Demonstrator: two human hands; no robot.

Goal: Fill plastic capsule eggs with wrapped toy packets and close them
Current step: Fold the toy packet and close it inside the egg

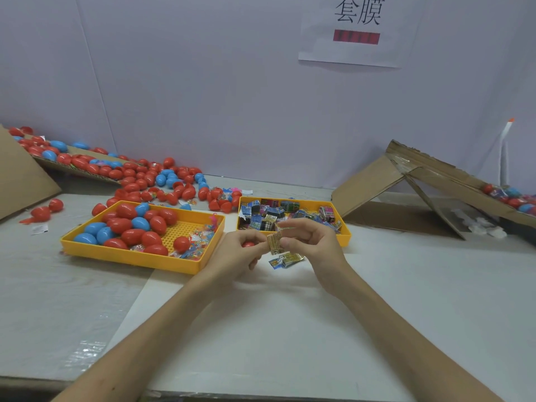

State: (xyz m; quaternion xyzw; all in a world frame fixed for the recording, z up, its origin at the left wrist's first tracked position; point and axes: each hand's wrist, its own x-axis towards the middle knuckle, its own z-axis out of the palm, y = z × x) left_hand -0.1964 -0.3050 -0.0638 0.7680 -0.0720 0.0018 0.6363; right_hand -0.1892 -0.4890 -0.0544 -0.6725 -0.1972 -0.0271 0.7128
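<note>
Left hand (240, 252): fingers curled round a red capsule egg (248, 244), only a sliver of it showing
Right hand (314, 245): thumb and forefinger pinch a gold packet (275, 242), held upright just beside the left fingertips
Hands: close together above the table (377, 285), in front of the trays
Spare packets (285, 260): lying on the table beneath the hands
Left tray (130, 259): yellow, holding red and blue eggs and clear toy bags
Right tray (345, 240): yellow, heaped with wrapped packets
Loose eggs (162, 181): scattered behind the left tray
</note>
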